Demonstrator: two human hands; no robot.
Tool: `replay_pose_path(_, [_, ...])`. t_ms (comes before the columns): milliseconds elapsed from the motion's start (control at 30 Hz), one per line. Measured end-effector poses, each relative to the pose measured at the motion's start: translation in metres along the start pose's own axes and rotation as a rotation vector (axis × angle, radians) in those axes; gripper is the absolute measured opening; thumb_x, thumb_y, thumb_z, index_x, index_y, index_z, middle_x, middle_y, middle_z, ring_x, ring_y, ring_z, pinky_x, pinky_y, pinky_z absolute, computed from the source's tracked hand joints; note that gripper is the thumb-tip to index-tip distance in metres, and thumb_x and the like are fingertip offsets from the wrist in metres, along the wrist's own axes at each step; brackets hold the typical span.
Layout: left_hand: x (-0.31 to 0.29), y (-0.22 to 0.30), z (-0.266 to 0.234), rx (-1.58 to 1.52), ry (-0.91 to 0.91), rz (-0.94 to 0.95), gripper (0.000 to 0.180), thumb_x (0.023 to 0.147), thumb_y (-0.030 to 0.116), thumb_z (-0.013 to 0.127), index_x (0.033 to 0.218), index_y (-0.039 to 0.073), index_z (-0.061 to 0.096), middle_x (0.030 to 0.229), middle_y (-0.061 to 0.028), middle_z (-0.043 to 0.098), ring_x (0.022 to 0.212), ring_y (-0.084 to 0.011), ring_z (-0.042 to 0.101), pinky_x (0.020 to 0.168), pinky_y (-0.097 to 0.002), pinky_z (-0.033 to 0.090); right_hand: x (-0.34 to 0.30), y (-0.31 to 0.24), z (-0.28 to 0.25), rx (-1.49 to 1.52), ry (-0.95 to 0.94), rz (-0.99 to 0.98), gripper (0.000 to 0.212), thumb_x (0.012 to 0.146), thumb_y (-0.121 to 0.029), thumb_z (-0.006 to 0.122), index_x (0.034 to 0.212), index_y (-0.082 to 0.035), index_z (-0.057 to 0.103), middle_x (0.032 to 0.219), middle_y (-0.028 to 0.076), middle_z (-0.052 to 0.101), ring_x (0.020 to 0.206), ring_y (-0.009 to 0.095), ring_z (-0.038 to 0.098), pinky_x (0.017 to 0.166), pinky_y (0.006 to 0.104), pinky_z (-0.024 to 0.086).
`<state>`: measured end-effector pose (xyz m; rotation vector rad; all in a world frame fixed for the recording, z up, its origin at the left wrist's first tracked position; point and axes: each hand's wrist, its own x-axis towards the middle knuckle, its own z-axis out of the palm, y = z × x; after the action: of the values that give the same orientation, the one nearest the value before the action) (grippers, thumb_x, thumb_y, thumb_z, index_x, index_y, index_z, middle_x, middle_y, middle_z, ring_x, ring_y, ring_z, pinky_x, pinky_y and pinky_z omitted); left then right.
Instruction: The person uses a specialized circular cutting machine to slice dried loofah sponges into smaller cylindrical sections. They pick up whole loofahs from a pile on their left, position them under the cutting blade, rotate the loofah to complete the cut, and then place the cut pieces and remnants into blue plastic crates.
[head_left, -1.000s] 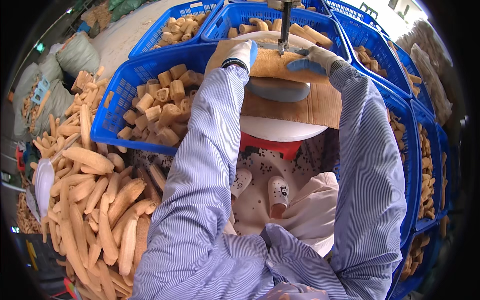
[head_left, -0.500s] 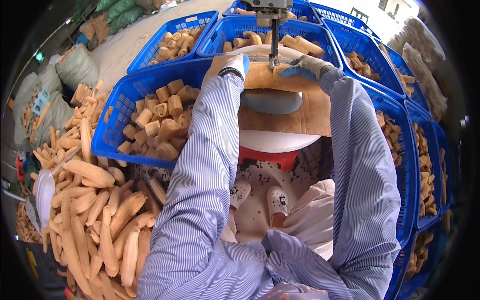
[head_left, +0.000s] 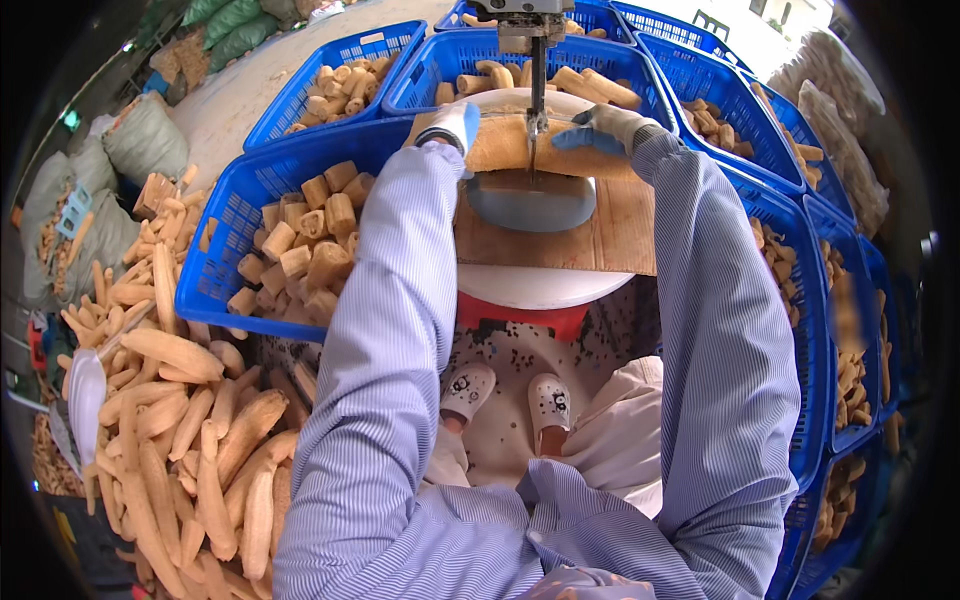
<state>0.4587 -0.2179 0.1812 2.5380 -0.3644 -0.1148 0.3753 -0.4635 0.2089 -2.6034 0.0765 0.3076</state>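
Observation:
A long tan dried loofah (head_left: 497,147) lies crosswise at the upright band saw blade (head_left: 537,85), which stands in a cut at its middle. My left hand (head_left: 458,125), in a white and blue glove, grips the loofah's left end. My right hand (head_left: 605,128), gloved alike, holds its right part, with blue fingers reaching toward the blade. Below the loofah, a grey-blue oval plate (head_left: 533,208) is set in brown cardboard (head_left: 620,225) on a white round table (head_left: 540,285). Some fingers of both hands are hidden.
A blue basket (head_left: 215,270) of cut loofah pieces stands at the left; more blue baskets (head_left: 815,330) line the back and right. Whole loofahs (head_left: 210,480) are heaped at the lower left. Sacks (head_left: 148,135) stand farther back. My shoes (head_left: 550,400) are beneath the table.
The blade now sits within the loofah, where earlier the loofah looked whole in front of it. Both hands keep hold at its two ends. The whole view has shifted slightly.

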Motion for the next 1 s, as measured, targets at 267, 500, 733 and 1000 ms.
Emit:
replay_pose_path(267, [-0.081, -0.098, -0.034, -1.595, 0.469, -0.314, 0.106, 0.083, 0.074, 0.052, 0.156, 0.008, 0.013, 0.162, -0.0194, 0.018, 0.148, -0.0375, 0.024, 0.120, -0.0509, 0.020, -0.080, 0.021, 0.028, -0.437, 0.233, -0.168, 0.106, 0.067, -0.062, 0.082, 0.152, -0.021, 0.035, 0.135, 0.012, 0.060, 0.124, 0.031, 0.058, 0.107, 0.0433, 0.043])
replay_pose_path(500, [-0.213, -0.026, -0.032, -0.979, -0.110, 0.048, 0.080, 0.092, 0.071, 0.048, 0.143, 0.009, 0.045, 0.124, -0.0188, 0.058, 0.104, -0.0276, 0.063, 0.090, -0.0389, 0.053, -0.167, -0.033, 0.096, -0.612, 0.598, -0.144, 0.108, 0.066, -0.050, 0.085, 0.155, -0.025, 0.029, 0.137, 0.011, 0.053, 0.137, 0.031, 0.042, 0.118, 0.0580, 0.019])
replay_pose_path(733, [-0.231, -0.017, 0.003, -1.066, -0.228, 0.172, 0.048, 0.092, 0.044, 0.065, 0.130, 0.016, 0.057, 0.113, -0.0063, 0.060, 0.103, -0.0141, 0.059, 0.083, -0.0314, 0.053, -0.189, -0.075, 0.133, -0.562, 0.692, -0.254, 0.100, 0.068, -0.050, 0.084, 0.152, -0.029, 0.034, 0.141, 0.012, 0.052, 0.141, 0.033, 0.038, 0.117, 0.0670, 0.006])
replay_pose_path(1000, [-0.209, -0.043, -0.005, -0.952, -0.144, 0.400, 0.048, 0.093, 0.013, 0.065, 0.139, 0.011, 0.053, 0.130, -0.0062, 0.058, 0.107, -0.0124, 0.059, 0.097, -0.0274, 0.047, -0.163, 0.017, 0.124, 0.316, 0.567, -0.256, 0.084, 0.071, -0.028, 0.088, 0.145, -0.021, 0.048, 0.132, 0.012, 0.059, 0.123, 0.029, 0.057, 0.102, 0.0364, 0.049])
